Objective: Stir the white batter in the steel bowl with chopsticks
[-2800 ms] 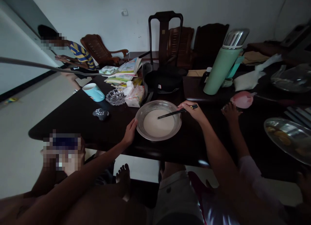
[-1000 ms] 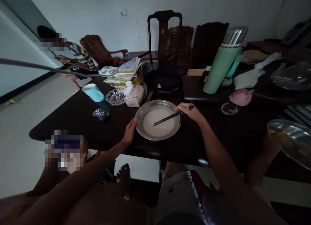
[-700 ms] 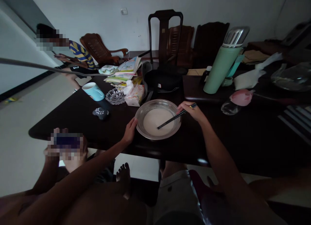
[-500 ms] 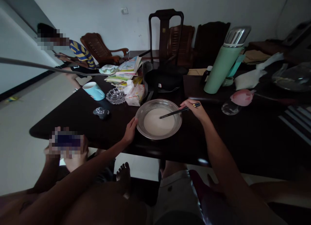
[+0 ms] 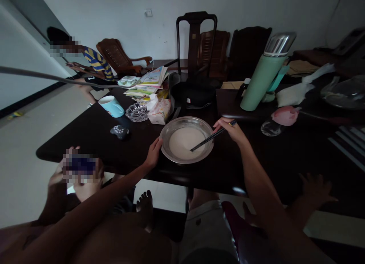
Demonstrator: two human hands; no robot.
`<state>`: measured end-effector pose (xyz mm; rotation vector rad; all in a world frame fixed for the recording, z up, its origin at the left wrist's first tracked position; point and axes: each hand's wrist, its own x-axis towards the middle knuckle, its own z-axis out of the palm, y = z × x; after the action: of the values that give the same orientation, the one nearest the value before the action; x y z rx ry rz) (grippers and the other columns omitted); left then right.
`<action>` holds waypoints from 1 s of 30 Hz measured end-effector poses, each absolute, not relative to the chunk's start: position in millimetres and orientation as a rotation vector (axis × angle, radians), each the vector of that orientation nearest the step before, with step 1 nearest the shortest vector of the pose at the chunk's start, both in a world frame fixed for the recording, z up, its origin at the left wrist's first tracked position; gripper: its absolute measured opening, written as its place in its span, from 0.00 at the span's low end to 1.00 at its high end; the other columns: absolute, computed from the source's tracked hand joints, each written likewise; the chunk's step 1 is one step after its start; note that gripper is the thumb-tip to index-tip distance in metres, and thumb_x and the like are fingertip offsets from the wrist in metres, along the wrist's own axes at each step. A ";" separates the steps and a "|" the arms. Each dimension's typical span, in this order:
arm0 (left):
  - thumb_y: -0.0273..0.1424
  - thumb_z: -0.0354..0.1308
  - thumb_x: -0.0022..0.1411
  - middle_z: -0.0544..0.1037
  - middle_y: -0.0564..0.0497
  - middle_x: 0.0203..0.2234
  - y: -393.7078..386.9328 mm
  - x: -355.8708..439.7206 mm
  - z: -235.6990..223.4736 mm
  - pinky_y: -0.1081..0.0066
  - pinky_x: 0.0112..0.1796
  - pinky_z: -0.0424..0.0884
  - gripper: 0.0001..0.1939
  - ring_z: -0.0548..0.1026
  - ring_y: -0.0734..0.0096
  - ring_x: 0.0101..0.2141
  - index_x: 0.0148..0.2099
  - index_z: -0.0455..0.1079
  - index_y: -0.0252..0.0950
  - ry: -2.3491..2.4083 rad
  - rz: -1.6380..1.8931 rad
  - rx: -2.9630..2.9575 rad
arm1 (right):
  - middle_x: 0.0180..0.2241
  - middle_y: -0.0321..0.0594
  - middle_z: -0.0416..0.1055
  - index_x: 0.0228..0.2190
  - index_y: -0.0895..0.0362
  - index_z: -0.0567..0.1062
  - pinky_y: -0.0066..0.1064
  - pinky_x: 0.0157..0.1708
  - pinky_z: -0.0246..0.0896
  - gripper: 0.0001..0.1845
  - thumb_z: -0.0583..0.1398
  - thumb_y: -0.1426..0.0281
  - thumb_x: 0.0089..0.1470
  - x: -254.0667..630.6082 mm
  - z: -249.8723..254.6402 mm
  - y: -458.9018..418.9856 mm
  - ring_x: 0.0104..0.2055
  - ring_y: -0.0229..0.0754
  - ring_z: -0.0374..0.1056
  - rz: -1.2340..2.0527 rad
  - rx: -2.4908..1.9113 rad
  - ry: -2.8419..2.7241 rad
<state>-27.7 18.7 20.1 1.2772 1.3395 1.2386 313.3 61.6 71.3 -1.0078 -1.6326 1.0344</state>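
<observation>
Two slim chopsticks (image 5: 205, 140) are gripped in right hand (image 5: 230, 129); left hand (image 5: 154, 153) grips round metal bowl (image 5: 166, 147).

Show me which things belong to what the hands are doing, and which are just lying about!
Being used:
- metal bowl, left hand on its rim
- black chopsticks, in the right hand

Seemingly just lying about:
- blue mug
- tissue box
- green flask

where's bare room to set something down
On the table, left: between gray spotted object, left hand and front edge. Right: between right forearm, pink-topped container and another person's hand. Crowded behind the bowl: tissue box, glass dish, books.
</observation>
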 end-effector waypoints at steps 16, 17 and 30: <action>0.55 0.58 0.54 0.77 0.43 0.50 19.3 -27.3 18.9 0.58 0.56 0.62 0.36 0.70 0.51 0.54 0.54 0.73 0.32 1.310 1.251 1.256 | 0.32 0.39 0.81 0.32 0.52 0.79 0.35 0.35 0.66 0.21 0.58 0.48 0.56 307.8 69.9 62.9 0.37 0.46 0.76 0.972 -0.984 -1.737; 0.55 0.58 0.54 0.77 0.43 0.50 19.4 -27.4 18.7 0.58 0.56 0.62 0.35 0.70 0.51 0.54 0.54 0.73 0.32 1.312 1.253 1.260 | 0.32 0.39 0.81 0.32 0.52 0.79 0.35 0.35 0.66 0.21 0.58 0.48 0.56 309.3 70.3 63.1 0.37 0.46 0.76 0.925 -1.002 -1.717; 0.55 0.59 0.53 0.77 0.42 0.49 17.9 -25.6 23.1 0.58 0.56 0.62 0.36 0.70 0.51 0.53 0.53 0.73 0.31 1.329 1.246 1.260 | 0.31 0.40 0.80 0.31 0.52 0.79 0.33 0.31 0.63 0.23 0.57 0.47 0.56 311.8 70.8 63.5 0.36 0.45 0.75 0.893 -1.039 -1.671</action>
<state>-25.6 17.9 23.1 1.2598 1.3295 1.2464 311.8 63.5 70.8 -1.0391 -1.6706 0.8931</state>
